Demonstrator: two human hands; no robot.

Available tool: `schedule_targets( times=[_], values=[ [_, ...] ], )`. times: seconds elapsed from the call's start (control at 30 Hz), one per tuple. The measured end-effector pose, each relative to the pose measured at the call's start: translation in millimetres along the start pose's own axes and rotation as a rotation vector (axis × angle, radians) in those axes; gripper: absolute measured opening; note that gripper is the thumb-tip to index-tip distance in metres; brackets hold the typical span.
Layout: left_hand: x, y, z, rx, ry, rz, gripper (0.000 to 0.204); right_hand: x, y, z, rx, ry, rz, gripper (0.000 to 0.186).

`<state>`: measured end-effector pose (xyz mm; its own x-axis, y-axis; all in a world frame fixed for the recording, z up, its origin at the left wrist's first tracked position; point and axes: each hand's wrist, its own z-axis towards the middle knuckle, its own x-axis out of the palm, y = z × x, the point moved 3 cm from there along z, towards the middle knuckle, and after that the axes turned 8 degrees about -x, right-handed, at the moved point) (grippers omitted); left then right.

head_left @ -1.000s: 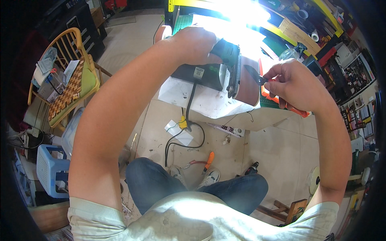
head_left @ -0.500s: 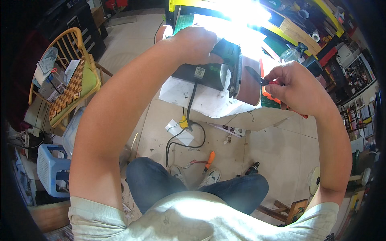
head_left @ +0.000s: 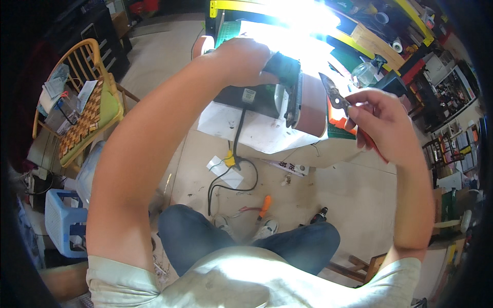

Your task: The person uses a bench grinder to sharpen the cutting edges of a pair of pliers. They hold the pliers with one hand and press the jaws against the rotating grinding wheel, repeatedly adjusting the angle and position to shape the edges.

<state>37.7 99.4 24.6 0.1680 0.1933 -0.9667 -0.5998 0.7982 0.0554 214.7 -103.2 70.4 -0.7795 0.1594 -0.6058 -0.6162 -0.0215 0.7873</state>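
Apparently for steadiness, the left hand [head_left: 245, 60] wraps over the belt sander [head_left: 294, 92], fingertips hidden; to its right, the right hand [head_left: 382, 122] pinches a red-handled blade [head_left: 329, 90], point ahead of its grip, presumably for control.

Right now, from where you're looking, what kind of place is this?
Probably a small workshop: there's a belt sander under the left hand and a blade in the right hand.
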Motion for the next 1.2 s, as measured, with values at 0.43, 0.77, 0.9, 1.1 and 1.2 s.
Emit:
schedule_targets(
  times=[0.43,0.77,0.9,1.1,1.2],
  values=[
    [-3,-2,-6,-0.146,-0.012,0.021,0.061,91,-113,-144,-0.006,-0.02,1.884,0.03],
    [-10,-12,-13,-0.272,0.037,-0.017,0.045,87,-120,-150,-0.081,-0.024,1.826,0.028],
    [-3,-6,-10,-0.201,-0.028,-0.042,0.047,88,-125,-152,-0.06,-0.059,1.743,0.028],
    [-12,-7,-9,-0.186,0.07,-0.022,0.054,91,-129,-155,-0.034,-0.098,1.625,0.026],
    [-21,-14,-12,-0.202,0.103,0.006,0.056,92,-129,-157,-0.028,-0.123,1.532,0.026]
  ],
)
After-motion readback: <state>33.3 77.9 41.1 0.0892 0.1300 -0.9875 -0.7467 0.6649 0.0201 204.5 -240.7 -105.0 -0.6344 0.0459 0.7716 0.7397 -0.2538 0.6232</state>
